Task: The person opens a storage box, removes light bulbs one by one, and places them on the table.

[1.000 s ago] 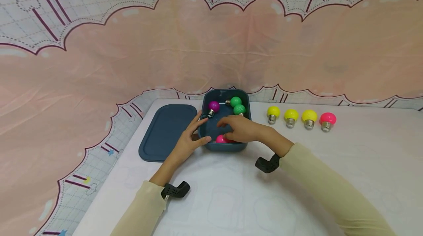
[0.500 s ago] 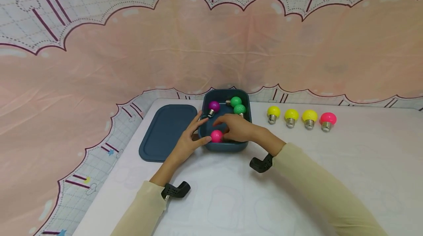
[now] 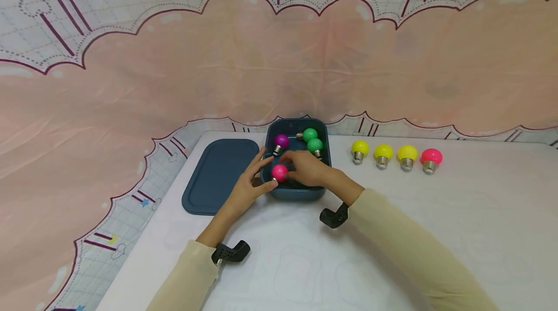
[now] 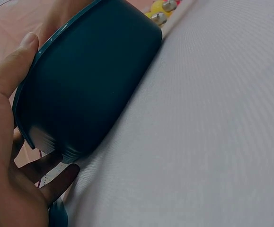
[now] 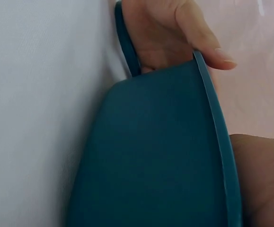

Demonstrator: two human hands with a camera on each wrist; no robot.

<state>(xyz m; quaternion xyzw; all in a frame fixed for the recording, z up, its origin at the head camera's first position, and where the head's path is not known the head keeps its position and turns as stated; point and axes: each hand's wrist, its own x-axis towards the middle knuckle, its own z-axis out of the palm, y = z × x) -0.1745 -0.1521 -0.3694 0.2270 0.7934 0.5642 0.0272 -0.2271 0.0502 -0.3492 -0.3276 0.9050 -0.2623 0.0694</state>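
Inside the box (image 3: 301, 194), toward its near left corner, a pink bulb (image 3: 279, 172) sits at the right hand (image 3: 308, 168); whether pinched, I cannot tell.

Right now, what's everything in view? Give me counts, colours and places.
Table: 1, white, foreground.
Box: 1, dark blue, on table.
Lid: 1, dark blue, left of box.
Boxed pink bulb: 1, pink, near left inside.
Purple bulb: 1, purple, far left inside.
Green bulbs: 2, green, far right inside.
Yellow bulbs: 3, yellow, right of box.
Loose pink bulb: 1, pink, row's right end.
Backdrop: 1, mostly peach, behind.
Sleeves: 2, beige, forearms.
Wrist cameras: 2, black, wrists.
Left hand: 1, bare, at box's left.
Right hand: 1, bare, inside box.
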